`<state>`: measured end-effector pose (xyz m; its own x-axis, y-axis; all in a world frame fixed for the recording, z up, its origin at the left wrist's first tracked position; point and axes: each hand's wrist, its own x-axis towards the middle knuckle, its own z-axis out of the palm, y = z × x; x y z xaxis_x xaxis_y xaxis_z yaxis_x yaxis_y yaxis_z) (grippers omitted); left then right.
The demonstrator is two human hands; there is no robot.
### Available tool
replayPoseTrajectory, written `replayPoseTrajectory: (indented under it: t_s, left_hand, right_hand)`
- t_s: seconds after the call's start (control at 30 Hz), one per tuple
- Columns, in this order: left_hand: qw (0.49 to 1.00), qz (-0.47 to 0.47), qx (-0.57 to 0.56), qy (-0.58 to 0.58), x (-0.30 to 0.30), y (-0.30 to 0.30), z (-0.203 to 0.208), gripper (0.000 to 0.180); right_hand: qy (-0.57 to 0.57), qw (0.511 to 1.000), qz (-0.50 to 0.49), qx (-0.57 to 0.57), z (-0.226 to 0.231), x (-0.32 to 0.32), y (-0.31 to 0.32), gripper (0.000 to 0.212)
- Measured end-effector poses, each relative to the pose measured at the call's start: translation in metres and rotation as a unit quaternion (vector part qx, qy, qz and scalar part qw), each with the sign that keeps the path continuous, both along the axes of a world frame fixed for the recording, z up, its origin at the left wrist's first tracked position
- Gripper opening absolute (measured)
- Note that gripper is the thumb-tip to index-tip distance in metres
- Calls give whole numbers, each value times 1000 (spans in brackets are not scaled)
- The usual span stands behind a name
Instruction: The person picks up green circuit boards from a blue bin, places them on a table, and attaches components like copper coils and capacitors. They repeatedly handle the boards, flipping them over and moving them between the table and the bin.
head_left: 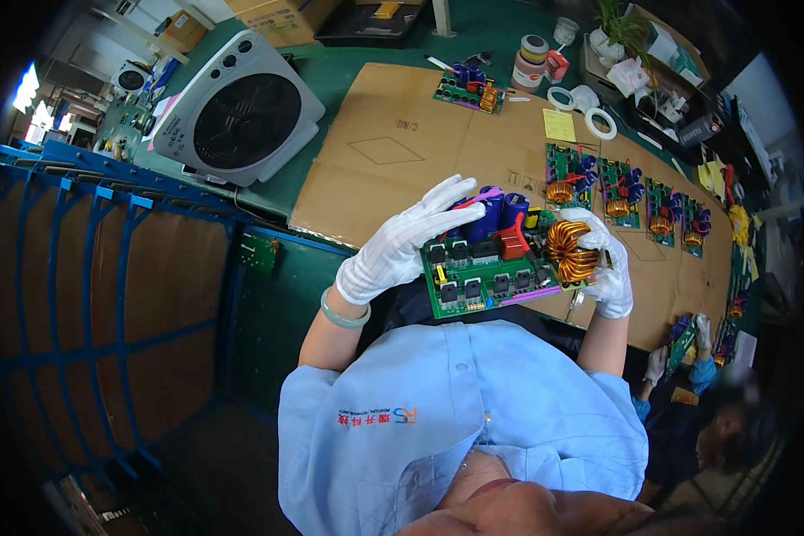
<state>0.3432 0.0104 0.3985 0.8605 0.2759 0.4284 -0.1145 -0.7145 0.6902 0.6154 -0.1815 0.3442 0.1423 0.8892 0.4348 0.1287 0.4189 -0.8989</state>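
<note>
Several circuit boards [619, 192] beyond right hand [611, 272]; fan [250, 121] at left

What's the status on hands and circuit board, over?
Left hand extended along left side of circuit board. Right hand curled at its copper coil. Circuit board held between them. Nothing seen in its way; other boards beyond, on cardboard.

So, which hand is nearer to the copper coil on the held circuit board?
The right hand. It is at the right end of the circuit board, directly beside the copper coil. The left hand is farther away, at the board's opposite end, near the blue-purple capacitors.
</note>
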Motion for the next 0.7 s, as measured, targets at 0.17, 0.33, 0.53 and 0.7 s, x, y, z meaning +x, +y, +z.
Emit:
replayPoseTrajectory:
  t_s: [0.17,0.33,0.53,0.7]
  left_hand:
    - [999,13,-46,-1,-6,-2,-2,63]
    - [975,49,-194,99,-28,2,6,62]
    - [884,155,-411,158,-84,12,-16,66]
    - [788,180,-587,57,-138,18,-26,75]
  right_hand:
    - [42,999,6,-17,-6,-2,10,65]
    - [114,985,16,-128,-12,-22,34,94]
    - [226,944,109,-214,-42,-61,71,88]
    - [355,864,140,-327,-32,-118,104,68]
